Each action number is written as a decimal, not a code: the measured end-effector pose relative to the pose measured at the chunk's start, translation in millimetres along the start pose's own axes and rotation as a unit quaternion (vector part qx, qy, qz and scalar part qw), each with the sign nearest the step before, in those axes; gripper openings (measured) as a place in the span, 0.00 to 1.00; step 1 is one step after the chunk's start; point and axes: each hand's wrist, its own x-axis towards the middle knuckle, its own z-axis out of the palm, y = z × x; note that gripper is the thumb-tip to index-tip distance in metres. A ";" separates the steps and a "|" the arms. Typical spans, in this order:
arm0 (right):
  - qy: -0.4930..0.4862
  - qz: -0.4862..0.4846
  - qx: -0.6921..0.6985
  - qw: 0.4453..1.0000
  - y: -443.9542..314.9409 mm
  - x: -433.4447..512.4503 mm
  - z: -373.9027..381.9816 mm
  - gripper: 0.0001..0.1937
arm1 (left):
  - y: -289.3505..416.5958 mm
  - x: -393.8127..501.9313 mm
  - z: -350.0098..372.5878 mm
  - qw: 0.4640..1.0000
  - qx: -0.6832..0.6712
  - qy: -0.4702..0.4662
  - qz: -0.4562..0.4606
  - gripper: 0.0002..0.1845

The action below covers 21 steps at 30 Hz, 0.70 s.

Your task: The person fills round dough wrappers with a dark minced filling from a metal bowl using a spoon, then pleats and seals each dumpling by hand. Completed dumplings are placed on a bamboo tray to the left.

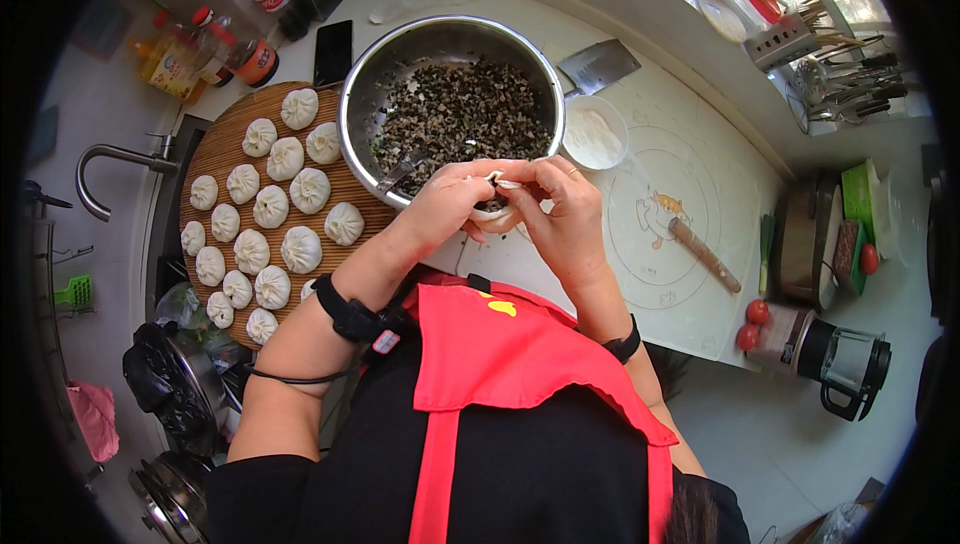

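Observation:
My left hand (450, 199) cups a partly closed dough bun (496, 220), and dark filling shows through its opening. At the bun's rim, my right hand (559, 203) pinches the dough between thumb and fingers. Both hands are over the near edge of a large steel bowl (559, 105) of chopped filling (465, 113), with a metal utensil (403, 171) resting inside. Several pleated buns (301, 249) sit on a round slatted bamboo mat (225, 120) to the left. Right of the bowl stands a small bowl of white flour (592, 133).
A cleaver (600, 66) lies behind the flour bowl. On the right, a wooden rolling pin (703, 254) rests on a printed pastry mat (637, 326). A phone (333, 53) and bottles (255, 60) are at the back left, a tap (112, 158) at the left, a blender (847, 368) at the right.

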 end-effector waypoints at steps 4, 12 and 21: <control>-0.038 0.041 0.058 0.997 -5.1 -0.7 -3.9 0.09 | 11.5 0.9 -7.6 0.994 0.046 -0.093 -0.045 0.32; 0.063 0.120 0.099 0.986 10.3 -1.3 13.4 0.06 | -23.9 3.8 -12.9 0.996 -0.060 0.043 -0.043 0.27; 0.039 0.070 0.032 0.996 7.6 7.0 23.1 0.08 | -49.6 6.1 11.6 0.972 -0.156 0.135 0.116 0.21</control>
